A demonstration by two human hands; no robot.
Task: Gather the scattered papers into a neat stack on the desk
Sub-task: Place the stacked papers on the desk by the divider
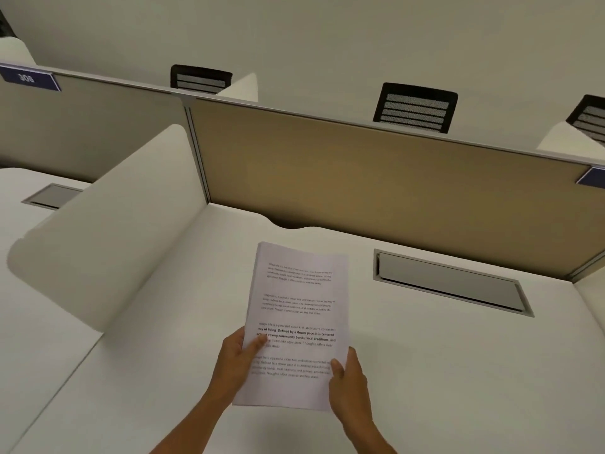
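A stack of white papers with printed paragraphs is held over the middle of the white desk, its edges roughly aligned. My left hand grips the stack's lower left edge, thumb on top of the text. My right hand grips the lower right edge, thumb on the top sheet. Whether the stack's far end touches the desk I cannot tell. No other loose sheets show on the desk.
A grey cable hatch is set into the desk right of the papers. A tan partition closes the back, a white curved divider the left. Black chair backs rise behind the partition.
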